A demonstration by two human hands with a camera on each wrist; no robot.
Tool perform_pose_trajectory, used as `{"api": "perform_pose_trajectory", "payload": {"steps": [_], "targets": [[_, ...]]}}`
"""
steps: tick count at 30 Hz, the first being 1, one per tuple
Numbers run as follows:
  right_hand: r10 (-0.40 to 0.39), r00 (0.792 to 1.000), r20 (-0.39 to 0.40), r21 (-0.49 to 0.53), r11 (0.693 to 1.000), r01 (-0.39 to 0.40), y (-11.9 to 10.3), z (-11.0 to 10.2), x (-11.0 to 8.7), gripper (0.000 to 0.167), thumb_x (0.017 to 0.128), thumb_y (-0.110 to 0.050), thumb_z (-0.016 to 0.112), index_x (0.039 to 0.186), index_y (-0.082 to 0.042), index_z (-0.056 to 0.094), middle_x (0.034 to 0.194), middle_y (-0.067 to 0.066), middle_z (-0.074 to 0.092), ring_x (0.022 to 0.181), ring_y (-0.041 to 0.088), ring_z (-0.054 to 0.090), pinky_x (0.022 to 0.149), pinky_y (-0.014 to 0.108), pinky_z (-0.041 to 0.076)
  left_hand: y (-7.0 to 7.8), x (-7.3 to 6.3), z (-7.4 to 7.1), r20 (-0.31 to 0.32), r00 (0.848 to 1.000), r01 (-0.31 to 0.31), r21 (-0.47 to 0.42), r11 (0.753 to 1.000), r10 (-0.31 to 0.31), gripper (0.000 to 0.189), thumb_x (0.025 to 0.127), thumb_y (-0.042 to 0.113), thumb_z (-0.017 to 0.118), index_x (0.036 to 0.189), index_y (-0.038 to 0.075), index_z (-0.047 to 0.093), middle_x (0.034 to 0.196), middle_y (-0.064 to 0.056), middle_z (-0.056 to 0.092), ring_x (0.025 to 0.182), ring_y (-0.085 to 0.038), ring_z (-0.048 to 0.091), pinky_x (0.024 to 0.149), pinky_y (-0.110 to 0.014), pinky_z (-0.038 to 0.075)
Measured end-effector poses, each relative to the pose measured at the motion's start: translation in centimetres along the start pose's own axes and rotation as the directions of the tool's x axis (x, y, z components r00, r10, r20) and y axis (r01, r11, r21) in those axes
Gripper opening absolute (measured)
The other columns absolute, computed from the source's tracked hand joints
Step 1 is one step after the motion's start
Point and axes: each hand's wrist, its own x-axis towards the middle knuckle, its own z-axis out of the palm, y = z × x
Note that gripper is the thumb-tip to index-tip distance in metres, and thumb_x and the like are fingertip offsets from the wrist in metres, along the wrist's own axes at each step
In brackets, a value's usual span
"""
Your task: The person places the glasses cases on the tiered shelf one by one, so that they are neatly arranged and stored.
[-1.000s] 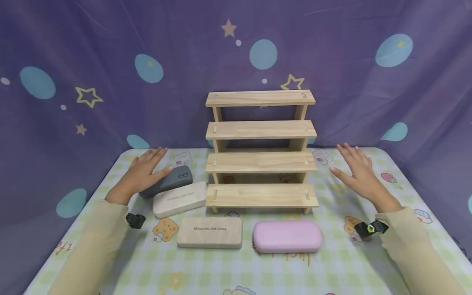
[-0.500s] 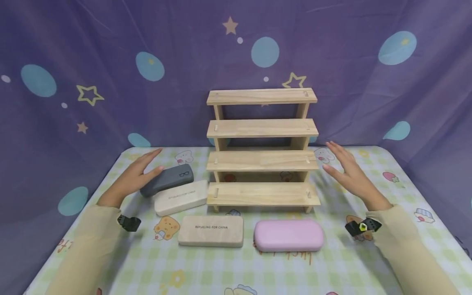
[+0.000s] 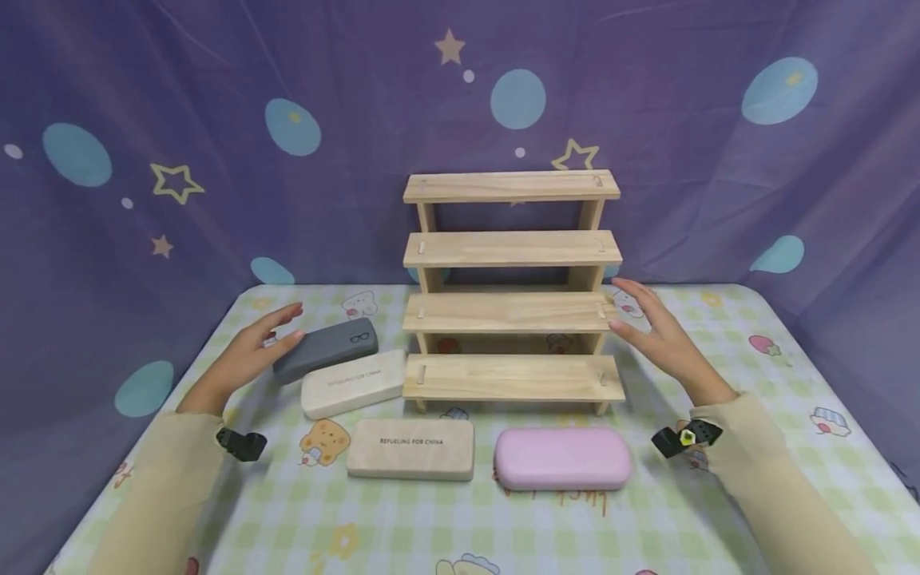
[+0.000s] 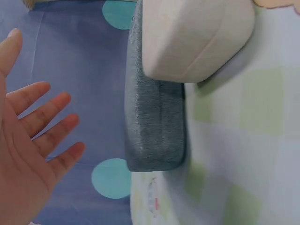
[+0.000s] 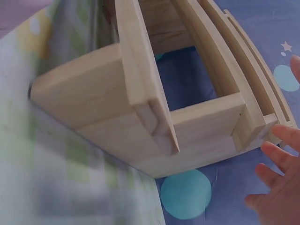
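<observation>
My left hand point(image 3: 243, 353) hovers by the left end of a dark grey glasses case point(image 3: 332, 348), its fingers spread and holding nothing. The left wrist view shows a gap between that palm and the grey case point(image 4: 154, 122). Against the grey case lies a slanted cream glasses case point(image 3: 354, 385), its right end close to a four-tier wooden display stand point(image 3: 512, 313). Beside the stand's right side is my right hand point(image 3: 663, 339), fingers extended and empty. In the right wrist view its fingertips come near the stand's upper boards point(image 5: 225, 56); contact cannot be told.
In front of the stand lie a beige glasses case point(image 3: 410, 461) with printed lettering and a pink glasses case point(image 3: 562, 459). A checked cloth point(image 3: 402, 527) covers the table. Behind it hangs a purple curtain point(image 3: 359, 208).
My right hand has moved left, closer to the stand. My left hand has shifted slightly left and lower, with its palm turned more inward. The cases and the stand stay put.
</observation>
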Motion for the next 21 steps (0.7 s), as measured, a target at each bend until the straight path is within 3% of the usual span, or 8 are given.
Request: {"api": "perform_pose_trajectory", "payload": {"steps": [5, 8, 12, 16, 21], "targets": [[0.021, 1.0, -0.007, 0.083, 0.996, -0.02, 0.2, 0.7, 0.5, 0.061, 0.092, -0.013, 0.061, 0.146, -0.006, 0.033, 0.151, 0.018, 0.026, 0.138, 0.037, 0.02, 0.109, 0.058, 0.015, -1.1, -0.6, 0.6, -0.01, 0.999, 0.031, -0.081, 0.996, -0.032, 0.058, 0.096, 0.026, 0.056, 0.145, 0.003, 0.034, 0.142, -0.023, 0.041, 0.128, -0.041, 0.035, 0.098, -0.055, 0.03], [0.028, 0.999, -0.018, 0.123, 0.992, -0.026, 0.1, 1.0, 0.7, 0.06, 0.091, -0.01, 0.061, 0.145, -0.004, 0.035, 0.149, 0.018, 0.029, 0.137, 0.037, 0.023, 0.111, 0.054, 0.016, -2.0, -1.0, 0.9, -0.024, 0.998, 0.049, -0.137, 0.989, -0.053, 0.058, 0.095, 0.025, 0.057, 0.145, 0.006, 0.036, 0.142, -0.021, 0.042, 0.128, -0.033, 0.038, 0.1, -0.037, 0.034], [0.048, 0.998, -0.04, 0.152, 0.988, -0.041, 0.2, 1.4, 1.0, 0.061, 0.089, -0.008, 0.063, 0.143, 0.001, 0.035, 0.147, 0.022, 0.031, 0.136, 0.038, 0.025, 0.112, 0.05, 0.016, -3.0, -1.2, 1.2, -0.047, 0.998, 0.026, -0.201, 0.979, -0.036, 0.056, 0.094, 0.021, 0.06, 0.143, 0.004, 0.038, 0.14, -0.023, 0.043, 0.123, -0.012, 0.044, 0.093, -0.012, 0.036], [0.058, 0.996, -0.064, 0.196, 0.98, -0.044, 0.5, 1.7, 1.2, 0.061, 0.088, -0.005, 0.064, 0.142, 0.003, 0.036, 0.146, 0.022, 0.034, 0.136, 0.036, 0.027, 0.112, 0.049, 0.018, -3.7, -1.4, 1.4, -0.063, 0.997, 0.016, -0.254, 0.967, -0.033, 0.056, 0.092, 0.017, 0.062, 0.142, 0.003, 0.04, 0.139, -0.023, 0.044, 0.119, -0.001, 0.046, 0.092, -0.011, 0.038], [0.058, 0.995, -0.087, 0.243, 0.969, -0.035, 0.7, 2.1, 1.1, 0.061, 0.087, -0.003, 0.065, 0.141, 0.004, 0.037, 0.144, 0.022, 0.036, 0.135, 0.035, 0.029, 0.111, 0.049, 0.022, -4.3, -1.6, 1.7, -0.081, 0.991, 0.071, -0.329, 0.942, -0.102, 0.057, 0.09, 0.016, 0.064, 0.142, 0.006, 0.041, 0.141, -0.014, 0.046, 0.119, 0.0, 0.045, 0.093, -0.011, 0.037]]}}
